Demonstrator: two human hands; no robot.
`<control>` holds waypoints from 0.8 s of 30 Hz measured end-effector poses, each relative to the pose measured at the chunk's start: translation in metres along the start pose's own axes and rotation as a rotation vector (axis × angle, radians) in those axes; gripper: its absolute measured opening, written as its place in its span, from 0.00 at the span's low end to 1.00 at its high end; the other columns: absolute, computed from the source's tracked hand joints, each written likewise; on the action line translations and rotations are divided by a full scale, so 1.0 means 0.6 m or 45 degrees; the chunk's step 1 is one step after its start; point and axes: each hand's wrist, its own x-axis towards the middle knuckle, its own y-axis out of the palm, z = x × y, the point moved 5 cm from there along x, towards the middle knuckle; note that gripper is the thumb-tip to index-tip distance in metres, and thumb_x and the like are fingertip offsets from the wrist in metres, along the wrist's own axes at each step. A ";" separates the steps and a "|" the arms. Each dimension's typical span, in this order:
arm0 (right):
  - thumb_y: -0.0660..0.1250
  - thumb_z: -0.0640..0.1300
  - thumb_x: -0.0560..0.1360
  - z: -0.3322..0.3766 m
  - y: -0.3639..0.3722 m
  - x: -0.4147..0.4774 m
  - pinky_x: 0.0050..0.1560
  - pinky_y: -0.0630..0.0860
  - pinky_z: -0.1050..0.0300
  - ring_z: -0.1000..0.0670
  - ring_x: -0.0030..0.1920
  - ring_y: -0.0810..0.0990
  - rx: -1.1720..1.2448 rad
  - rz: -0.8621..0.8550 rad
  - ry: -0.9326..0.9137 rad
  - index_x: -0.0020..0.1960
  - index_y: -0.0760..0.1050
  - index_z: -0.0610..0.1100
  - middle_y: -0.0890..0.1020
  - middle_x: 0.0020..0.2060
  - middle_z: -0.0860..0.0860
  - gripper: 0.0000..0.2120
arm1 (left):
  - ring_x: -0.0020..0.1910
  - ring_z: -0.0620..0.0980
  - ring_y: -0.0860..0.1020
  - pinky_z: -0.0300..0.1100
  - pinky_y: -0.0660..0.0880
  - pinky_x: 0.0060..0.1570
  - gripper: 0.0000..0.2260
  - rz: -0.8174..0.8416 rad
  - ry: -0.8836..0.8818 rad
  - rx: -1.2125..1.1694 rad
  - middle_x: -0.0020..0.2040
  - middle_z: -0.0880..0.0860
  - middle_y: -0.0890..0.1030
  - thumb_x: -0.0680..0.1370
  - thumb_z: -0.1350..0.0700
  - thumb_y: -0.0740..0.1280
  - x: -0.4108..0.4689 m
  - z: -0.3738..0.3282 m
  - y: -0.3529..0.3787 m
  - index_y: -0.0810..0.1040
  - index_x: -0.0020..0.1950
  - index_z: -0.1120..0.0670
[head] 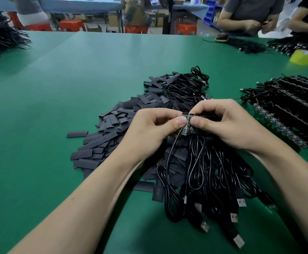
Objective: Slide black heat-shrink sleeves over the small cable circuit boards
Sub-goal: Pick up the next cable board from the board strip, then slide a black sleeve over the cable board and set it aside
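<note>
**Supervisor:** Where were the sleeves?

**Operator:** On the green bench (58, 88). I saw the heat-shrink sleeves (111, 123) heaped loose, left of and under my hands.

**Supervisor:** State of each grip?

**Operator:** My left hand (149, 131) held a closed pinch grip, thumb and forefinger on the circuit boards (185, 123). My right hand (230, 125) pinched the same boards from the other side. Their black cables (200, 171) trailed down onto the bench. A stack of boards (286, 110) lay far right.
</note>
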 end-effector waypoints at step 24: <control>0.58 0.44 0.84 0.063 0.017 -0.017 0.45 0.81 0.54 0.45 0.42 0.85 0.655 -0.337 -0.022 0.43 0.77 0.44 0.86 0.38 0.46 0.14 | 0.30 0.37 0.74 0.35 0.68 0.33 0.10 -0.169 0.309 0.888 0.30 0.39 0.79 0.76 0.40 0.69 -0.008 -0.032 -0.019 0.82 0.37 0.41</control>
